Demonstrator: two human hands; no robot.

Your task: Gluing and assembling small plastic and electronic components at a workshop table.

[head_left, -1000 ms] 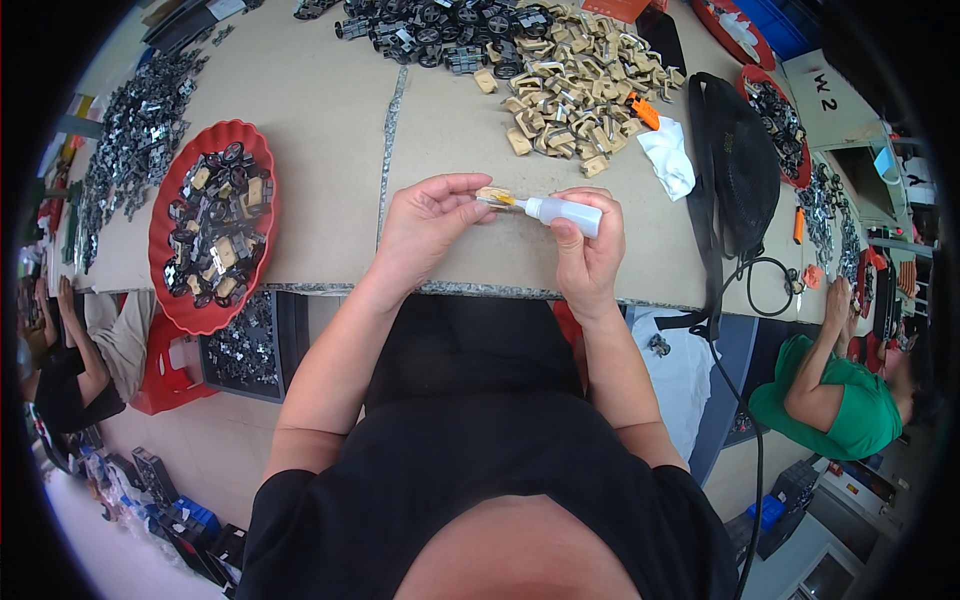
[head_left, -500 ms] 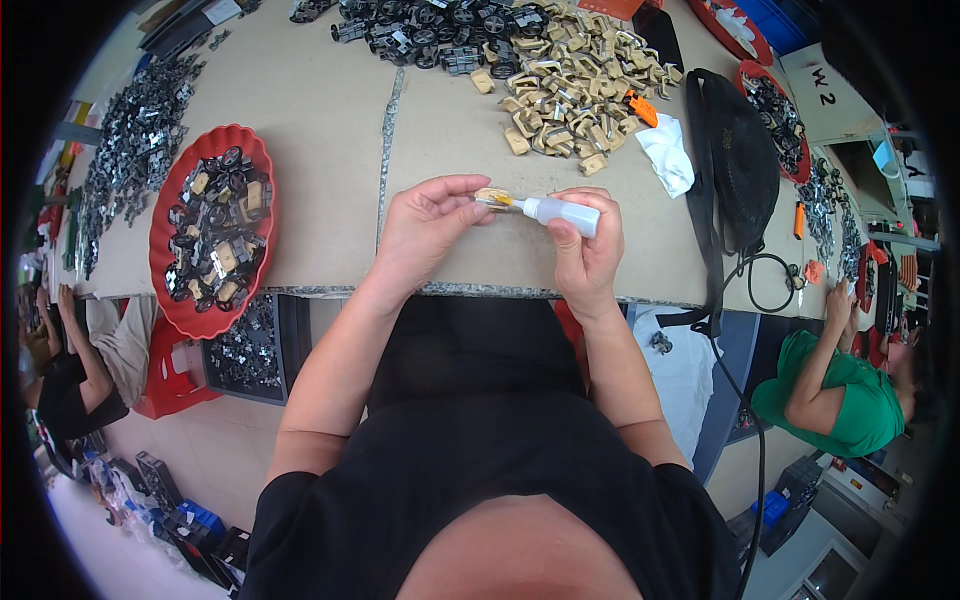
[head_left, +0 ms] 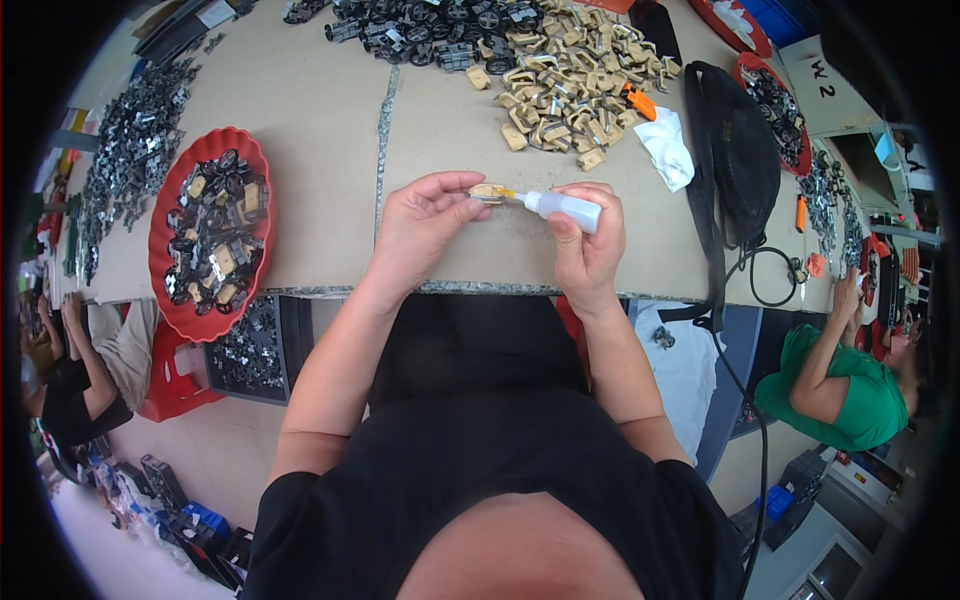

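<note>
Between the thumb and fingers of my left hand [head_left: 428, 222] is a small tan plastic part [head_left: 487, 192], held over the table near its front edge. My right hand [head_left: 592, 245] grips a white squeeze bottle [head_left: 565, 210], tilted so that its thin yellowish nozzle [head_left: 512, 194] points left. The nozzle tip is at the right end of the tan part; whether it touches cannot be made out. Beyond my hands lies a heap of similar tan parts [head_left: 560, 95], beside a pile of black wheeled pieces [head_left: 425, 30].
To the left, a red scalloped tray [head_left: 262, 150] of black and tan pieces reaches the table edge. Dark small parts [head_left: 135, 140] spread farther left. On the right lie an orange tool [head_left: 640, 102], white tissue [head_left: 665, 150], a black bag [head_left: 738, 160] and a cable. Co-workers sit on both sides.
The bottle's nozzle has shifted slightly right against the tan part, and the bottle is a little lower and more tilted. Both hands keep their holds.
</note>
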